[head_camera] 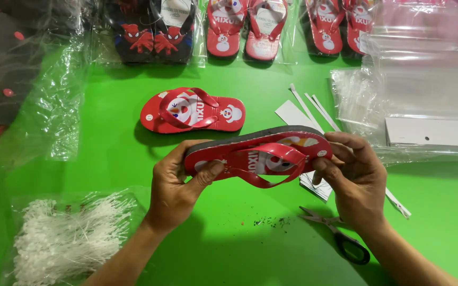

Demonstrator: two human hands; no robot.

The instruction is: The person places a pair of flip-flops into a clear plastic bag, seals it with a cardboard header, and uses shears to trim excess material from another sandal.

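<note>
A small red flip-flop [271,151] with a cartoon print and red straps is held between both hands above the green table, tilted so its dark sole edge faces away. My left hand [178,185] grips its heel end, thumb on the footbed. My right hand [353,175] pinches its toe end. A matching red flip-flop [193,111] lies flat on the table just behind.
Black-handled scissors [340,235] lie under my right wrist. A bag of white plastic fasteners [64,238] sits at the lower left. Clear bags [425,90] and white card strips [306,108] are at the right. Bagged flip-flop pairs [242,29] line the far edge.
</note>
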